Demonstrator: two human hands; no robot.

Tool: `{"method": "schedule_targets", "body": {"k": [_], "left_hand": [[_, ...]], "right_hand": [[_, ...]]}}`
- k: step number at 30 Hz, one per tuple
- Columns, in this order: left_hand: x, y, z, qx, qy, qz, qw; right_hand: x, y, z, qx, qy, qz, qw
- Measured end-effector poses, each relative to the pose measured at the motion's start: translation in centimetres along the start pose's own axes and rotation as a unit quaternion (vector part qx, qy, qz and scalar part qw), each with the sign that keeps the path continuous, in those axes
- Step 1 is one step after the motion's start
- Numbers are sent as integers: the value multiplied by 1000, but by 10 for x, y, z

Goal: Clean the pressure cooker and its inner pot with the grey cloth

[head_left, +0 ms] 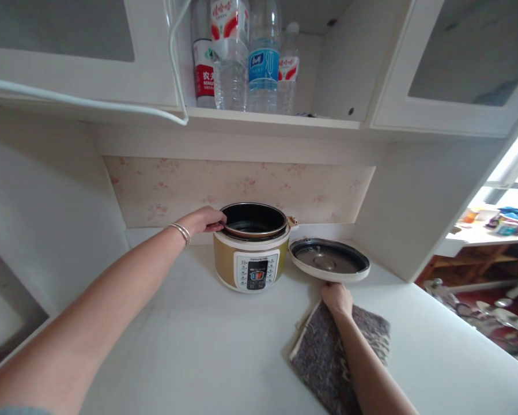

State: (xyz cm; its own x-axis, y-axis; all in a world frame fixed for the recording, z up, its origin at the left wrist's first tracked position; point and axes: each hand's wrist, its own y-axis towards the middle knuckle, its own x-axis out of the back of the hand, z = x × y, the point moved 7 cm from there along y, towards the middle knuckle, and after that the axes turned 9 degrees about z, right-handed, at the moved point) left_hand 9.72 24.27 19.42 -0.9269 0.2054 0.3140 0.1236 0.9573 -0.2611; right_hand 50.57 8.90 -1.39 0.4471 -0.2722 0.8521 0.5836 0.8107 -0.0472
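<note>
A gold and white rice cooker (pixel 226 259) stands on the counter, its control panel facing me. My left hand (pixel 213 219) pinches the left rim of the dark inner pot (pixel 259 218), which sits in the cooker with its rim a little above the body. To the right, the round lid (pixel 328 259) shows its dark underside and white edge. My right hand (pixel 337 298) is closed at the lid's near edge, its fingertips partly hidden there. Under my right wrist lies a folded grey-brown patterned cloth (pixel 314 360).
Above the white counter (pixel 189 346), an open cupboard shelf (pixel 276 118) holds several plastic bottles (pixel 263 69). A white cable (pixel 90 104) hangs across at upper left. White side panels flank the counter. At far right, assorted items (pixel 513 222) lie on a windowside surface, with metal cookware (pixel 496 317) lower down.
</note>
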Motion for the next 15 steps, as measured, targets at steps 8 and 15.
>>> {"method": "schedule_targets", "body": {"k": [8,15], "left_hand": [[1,14,-1,-81,-196,28,977],[1,13,3,-127,-325,0,937]], "right_hand": [[-4,-16,14,56,-80,29,995],[-4,-20,18,64,-101,32,992]]}}
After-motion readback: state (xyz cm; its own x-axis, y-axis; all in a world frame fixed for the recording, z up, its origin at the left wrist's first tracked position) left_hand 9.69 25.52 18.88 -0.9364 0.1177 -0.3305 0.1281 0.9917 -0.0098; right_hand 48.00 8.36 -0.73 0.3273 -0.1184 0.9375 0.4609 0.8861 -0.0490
